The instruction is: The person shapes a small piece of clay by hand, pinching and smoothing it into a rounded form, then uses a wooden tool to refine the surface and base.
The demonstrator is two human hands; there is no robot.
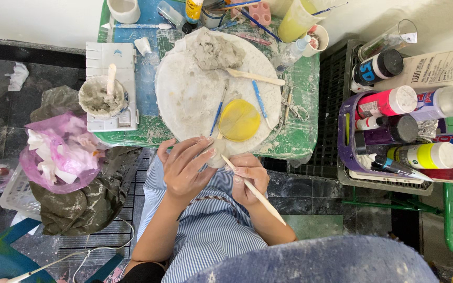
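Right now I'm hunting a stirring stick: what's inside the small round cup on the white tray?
The cup holds grey clay paste with a pale stick standing in it; the stick's lower end is buried.

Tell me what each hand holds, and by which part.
Left hand cups a small clay piece around its side; right hand grips a wooden stick near its upper end.

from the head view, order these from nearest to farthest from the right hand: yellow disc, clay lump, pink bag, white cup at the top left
Measured from the right hand:
1. Yellow disc, just above the hand on the round board.
2. Clay lump, at the board's far edge.
3. Pink bag, far to the left, off the table.
4. White cup, at the table's far left corner.
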